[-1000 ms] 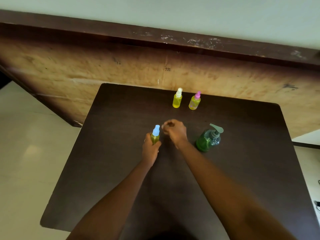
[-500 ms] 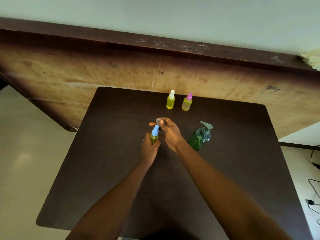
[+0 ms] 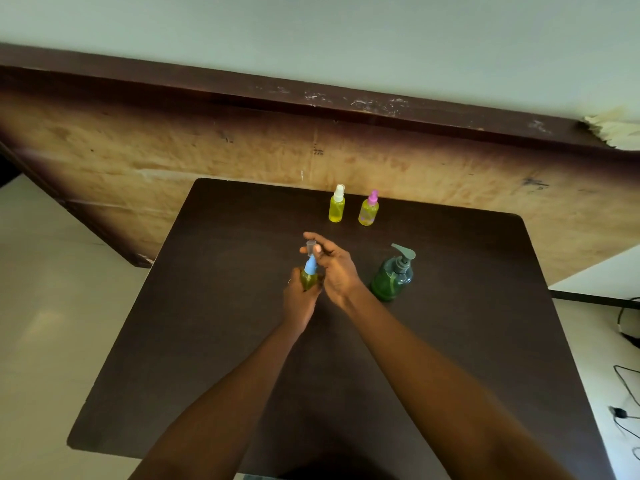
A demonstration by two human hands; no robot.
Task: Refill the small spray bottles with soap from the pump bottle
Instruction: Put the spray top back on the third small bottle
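Note:
My left hand (image 3: 300, 299) grips a small spray bottle with a blue nozzle (image 3: 309, 273), holding it upright over the middle of the dark table (image 3: 214, 306). Just above the blue nozzle my right hand (image 3: 332, 263) pinches a small clear cap (image 3: 311, 246) between thumb and fingers. The green pump bottle (image 3: 393, 275) stands to the right of my right hand. Two more small spray bottles stand at the table's far edge: one with a white nozzle (image 3: 337, 205) and one with a pink nozzle (image 3: 369, 209), both holding yellow liquid.
A worn brown board (image 3: 138, 157) leans behind the table's far edge under a pale wall. Pale floor lies to the left. Black cables (image 3: 623, 375) run across the floor at the right.
My right hand with the clear cap has come from beside the blue-nozzle bottle to just above its nozzle. My left hand keeps its grip on the bottle. The camera view has shifted slightly.

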